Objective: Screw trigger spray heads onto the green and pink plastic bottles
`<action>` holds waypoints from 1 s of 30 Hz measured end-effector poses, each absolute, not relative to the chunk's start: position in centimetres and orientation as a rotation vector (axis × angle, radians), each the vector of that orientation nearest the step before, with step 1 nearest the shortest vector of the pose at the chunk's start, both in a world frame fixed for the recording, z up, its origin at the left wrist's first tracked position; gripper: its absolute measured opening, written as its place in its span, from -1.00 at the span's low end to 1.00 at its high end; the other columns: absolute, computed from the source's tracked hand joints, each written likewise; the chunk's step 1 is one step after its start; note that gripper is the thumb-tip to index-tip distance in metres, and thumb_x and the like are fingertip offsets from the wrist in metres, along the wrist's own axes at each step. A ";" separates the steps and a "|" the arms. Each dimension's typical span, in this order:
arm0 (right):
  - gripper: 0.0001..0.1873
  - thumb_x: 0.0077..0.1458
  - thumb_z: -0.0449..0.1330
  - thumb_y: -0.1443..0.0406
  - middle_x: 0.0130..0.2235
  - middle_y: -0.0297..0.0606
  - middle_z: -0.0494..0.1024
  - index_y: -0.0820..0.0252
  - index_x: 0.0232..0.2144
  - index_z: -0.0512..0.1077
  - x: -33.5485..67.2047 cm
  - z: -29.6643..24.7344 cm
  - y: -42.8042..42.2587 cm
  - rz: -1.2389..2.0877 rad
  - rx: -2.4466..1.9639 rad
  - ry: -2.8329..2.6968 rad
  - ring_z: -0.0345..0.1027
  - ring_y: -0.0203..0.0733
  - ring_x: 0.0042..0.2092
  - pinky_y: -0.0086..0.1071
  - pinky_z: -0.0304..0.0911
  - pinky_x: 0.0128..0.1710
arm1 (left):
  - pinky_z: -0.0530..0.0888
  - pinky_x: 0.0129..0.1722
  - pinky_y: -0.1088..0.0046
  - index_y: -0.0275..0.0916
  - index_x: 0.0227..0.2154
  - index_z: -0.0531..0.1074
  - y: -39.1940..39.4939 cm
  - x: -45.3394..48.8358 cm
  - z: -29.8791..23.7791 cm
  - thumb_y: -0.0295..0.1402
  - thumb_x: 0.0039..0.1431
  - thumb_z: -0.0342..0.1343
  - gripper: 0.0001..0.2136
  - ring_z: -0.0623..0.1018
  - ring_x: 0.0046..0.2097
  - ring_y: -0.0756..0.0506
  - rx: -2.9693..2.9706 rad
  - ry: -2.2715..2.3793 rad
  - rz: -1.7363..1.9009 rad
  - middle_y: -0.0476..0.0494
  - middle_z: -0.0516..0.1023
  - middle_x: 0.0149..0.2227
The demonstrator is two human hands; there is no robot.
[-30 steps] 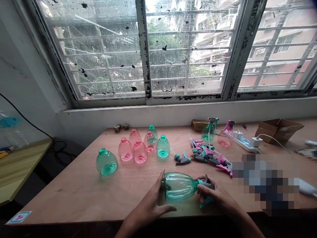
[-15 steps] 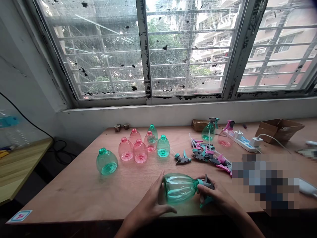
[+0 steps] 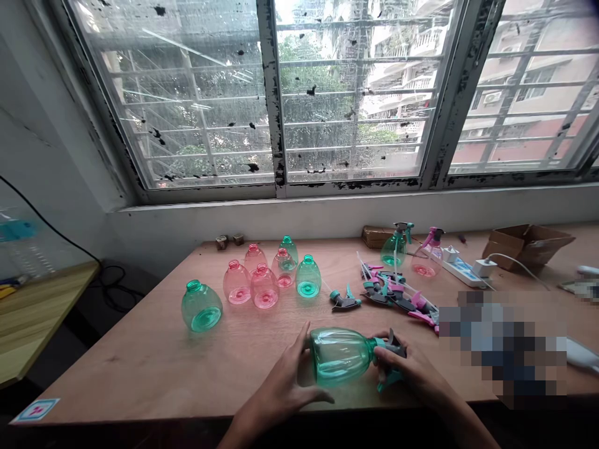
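While right hand (image 3: 414, 368) grips grey-teal plastic trigger head (image 3: 394, 347), left hand (image 3: 289, 377) gapes beside rounded green plastic bottle (image 3: 340, 357); likely fastening, needs bracing.

Four open pink bottles (image 3: 264, 287), three open green bottles (image 3: 307, 277), three spray bottles (image 3: 340, 357) appear.

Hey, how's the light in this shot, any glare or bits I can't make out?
Head view: the window is the bright backlight, washed out near white in places; same view, pale highlights streak the held green bottle, and below the desk it's nearly black; also in the head view, a pixelated patch at right hides what's there.
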State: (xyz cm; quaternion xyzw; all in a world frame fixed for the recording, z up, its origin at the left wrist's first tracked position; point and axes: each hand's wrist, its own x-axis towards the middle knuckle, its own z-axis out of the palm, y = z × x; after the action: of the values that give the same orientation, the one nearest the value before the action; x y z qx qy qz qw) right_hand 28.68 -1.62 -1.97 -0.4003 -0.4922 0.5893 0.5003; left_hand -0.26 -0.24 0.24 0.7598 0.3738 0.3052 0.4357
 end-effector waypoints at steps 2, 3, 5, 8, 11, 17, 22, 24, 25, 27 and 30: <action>-0.58 0.07 0.38 0.10 -0.47 -0.36 0.56 0.25 -0.16 0.42 28.7 -2.0 -1.6 1.425 -0.967 -1.194 0.46 -0.22 -0.51 -0.35 0.39 -0.46 | 0.12 0.36 0.04 0.02 0.40 -0.18 -0.2 -0.4 0.2 -0.38 -0.08 0.47 0.11 0.15 0.38 -0.36 1.905 0.948 0.759 -0.19 0.18 0.37; -0.58 0.07 0.38 0.10 -0.47 -0.36 0.56 0.25 -0.16 0.41 28.8 -2.1 -1.6 1.424 -0.968 -1.198 0.46 -0.22 -0.51 -0.35 0.39 -0.46 | 0.11 0.36 0.05 0.02 0.40 -0.16 -0.2 -0.5 0.1 -0.39 -0.04 0.44 0.07 0.13 0.39 -0.35 1.912 0.951 0.759 -0.18 0.16 0.38; -0.57 0.06 0.39 0.10 -0.47 -0.36 0.56 0.26 -0.16 0.41 28.8 -2.2 -1.6 1.428 -0.968 -1.201 0.46 -0.22 -0.51 -0.35 0.39 -0.46 | 0.12 0.37 0.09 0.03 0.40 -0.19 -0.2 -0.5 0.0 -0.42 0.04 0.38 0.01 0.16 0.38 -0.31 1.925 0.947 0.754 -0.16 0.16 0.38; -0.58 0.06 0.38 0.10 -0.46 -0.35 0.56 0.25 -0.16 0.41 28.8 -2.3 -1.6 1.436 -0.955 -1.199 0.45 -0.22 -0.51 -0.34 0.39 -0.47 | 0.15 0.36 0.11 0.04 0.40 -0.27 -0.2 -0.5 0.0 -0.44 0.07 0.35 0.03 0.23 0.35 -0.26 1.932 0.953 0.736 -0.16 0.19 0.37; -0.59 0.09 0.37 0.12 -0.47 -0.36 0.56 0.25 -0.14 0.41 28.8 -2.2 -1.6 1.428 -0.952 -1.200 0.46 -0.21 -0.50 -0.35 0.38 -0.45 | 0.12 0.36 0.05 0.01 0.41 -0.24 -0.3 -0.6 0.1 -0.37 -0.07 0.47 0.14 0.18 0.37 -0.33 1.936 0.987 0.716 -0.20 0.13 0.39; -0.56 0.04 0.40 0.10 -0.46 -0.34 0.58 0.24 -0.14 0.43 28.8 -2.2 -1.5 1.442 -0.972 -1.186 0.46 -0.20 -0.51 -0.33 0.38 -0.46 | 0.02 0.38 0.01 -0.01 0.41 -0.18 -0.4 -0.7 0.2 -0.31 0.03 0.41 0.03 0.06 0.41 -0.35 1.955 1.009 0.720 -0.19 0.05 0.42; -0.55 0.02 0.41 0.11 -0.45 -0.34 0.59 0.23 -0.13 0.44 28.8 -2.3 -1.5 1.431 -0.994 -1.209 0.46 -0.20 -0.50 -0.34 0.40 -0.46 | 0.13 0.36 0.11 0.03 0.41 -0.29 -0.3 -0.6 0.0 -0.41 0.09 0.34 0.02 0.22 0.36 -0.27 1.957 0.973 0.731 -0.15 0.13 0.40; -0.55 0.03 0.41 0.12 -0.46 -0.35 0.58 0.23 -0.11 0.43 28.8 -2.3 -1.5 1.432 -0.990 -1.213 0.46 -0.21 -0.49 -0.35 0.40 -0.46 | 0.13 0.36 0.08 0.01 0.41 -0.30 -0.3 -0.6 -0.1 -0.38 0.02 0.40 0.09 0.22 0.36 -0.31 1.953 0.982 0.724 -0.19 0.13 0.39; -0.55 0.03 0.41 0.13 -0.47 -0.36 0.58 0.23 -0.11 0.43 28.8 -2.3 -1.5 1.435 -0.988 -1.215 0.46 -0.21 -0.49 -0.35 0.41 -0.46 | 0.11 0.36 0.05 0.00 0.41 -0.30 -0.3 -0.7 -0.2 -0.35 0.00 0.43 0.11 0.18 0.37 -0.33 1.953 0.989 0.722 -0.22 0.10 0.40; -0.55 0.03 0.41 0.14 -0.49 -0.37 0.58 0.23 -0.10 0.43 28.8 -2.2 -1.5 1.439 -0.988 -1.223 0.47 -0.20 -0.48 -0.35 0.42 -0.45 | 0.04 0.38 0.00 -0.02 0.41 -0.28 -0.2 -0.7 -0.4 -0.32 -0.01 0.44 0.11 0.09 0.40 -0.37 1.956 1.000 0.724 -0.23 0.03 0.42; -0.56 0.04 0.41 0.14 -0.51 -0.37 0.57 0.23 -0.09 0.43 28.7 -2.1 -1.6 1.429 -0.998 -1.244 0.47 -0.20 -0.48 -0.35 0.41 -0.44 | 0.03 0.38 0.02 -0.01 0.41 -0.27 -0.1 -0.8 -0.5 -0.33 0.06 0.38 0.04 0.06 0.41 -0.34 1.969 0.997 0.732 -0.21 -0.01 0.44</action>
State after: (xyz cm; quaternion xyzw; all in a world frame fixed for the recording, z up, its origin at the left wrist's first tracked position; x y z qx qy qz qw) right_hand 28.75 -1.58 -2.08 -0.4089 -0.5099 0.5855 0.4795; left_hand -0.84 -0.13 -0.50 0.7771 0.3937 0.2889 0.3971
